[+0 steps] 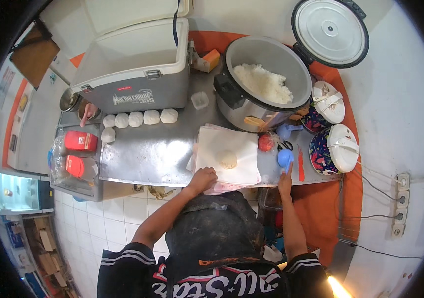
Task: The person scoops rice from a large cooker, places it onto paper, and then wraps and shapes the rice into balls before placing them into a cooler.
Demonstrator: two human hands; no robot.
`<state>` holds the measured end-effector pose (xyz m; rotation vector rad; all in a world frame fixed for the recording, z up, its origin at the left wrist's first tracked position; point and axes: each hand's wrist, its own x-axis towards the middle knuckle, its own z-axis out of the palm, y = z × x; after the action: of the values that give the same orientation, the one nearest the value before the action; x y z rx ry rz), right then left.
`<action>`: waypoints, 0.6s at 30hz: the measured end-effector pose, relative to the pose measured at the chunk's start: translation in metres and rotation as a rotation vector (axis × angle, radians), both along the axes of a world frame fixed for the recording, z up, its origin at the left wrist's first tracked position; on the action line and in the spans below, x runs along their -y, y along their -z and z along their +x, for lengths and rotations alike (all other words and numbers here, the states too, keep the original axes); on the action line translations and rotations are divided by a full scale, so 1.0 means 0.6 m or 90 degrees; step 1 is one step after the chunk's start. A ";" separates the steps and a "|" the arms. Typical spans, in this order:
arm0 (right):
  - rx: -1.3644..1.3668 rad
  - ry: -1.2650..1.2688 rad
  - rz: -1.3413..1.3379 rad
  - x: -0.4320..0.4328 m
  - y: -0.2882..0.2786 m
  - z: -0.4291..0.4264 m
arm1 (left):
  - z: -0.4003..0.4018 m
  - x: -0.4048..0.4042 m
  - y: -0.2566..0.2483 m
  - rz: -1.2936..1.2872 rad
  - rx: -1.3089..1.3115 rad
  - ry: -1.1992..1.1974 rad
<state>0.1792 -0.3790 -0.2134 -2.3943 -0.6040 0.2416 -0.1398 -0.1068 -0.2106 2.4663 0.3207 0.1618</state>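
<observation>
A stack of wrapping paper sheets [234, 139] lies before me at the table's front edge, pale side up. On the top sheet sits a small rounded mound of rice [228, 159]. My left hand [202, 179] rests at the near left corner of the stack, fingers curled; whether they pinch a sheet is hidden. To the right of the paper, my right hand [285, 181] grips the handle of a blue plastic scoop [285, 158], whose round bowl lies over the metal tabletop. A large rice cooker [247, 111] behind the stack stands uncovered, with cooked rice [264, 83] inside.
Several white wrapped parcels [135, 119] line up before a grey cooler box [133, 87]. Scissors [285, 145], a red knife-like tool [301, 164] and another blue scoop [288, 130] lie right. Two patterned pots [323, 154] flank them. A clear plastic cup [200, 100] stands behind.
</observation>
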 end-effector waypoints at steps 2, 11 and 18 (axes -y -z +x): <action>0.066 0.016 -0.205 -0.050 -0.026 -0.024 | -0.011 0.000 0.004 0.009 0.014 -0.041; 0.012 -0.630 -0.009 -0.154 -0.064 -0.104 | 0.009 -0.004 -0.010 -0.140 -0.016 -0.182; -0.225 -0.630 -0.007 -0.171 -0.047 -0.087 | 0.015 -0.015 -0.007 -0.182 -0.026 -0.162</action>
<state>0.1272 -0.2766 -0.1855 -1.7967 -1.5503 1.0448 -0.1306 -0.0976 -0.2063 2.1425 0.6303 0.1590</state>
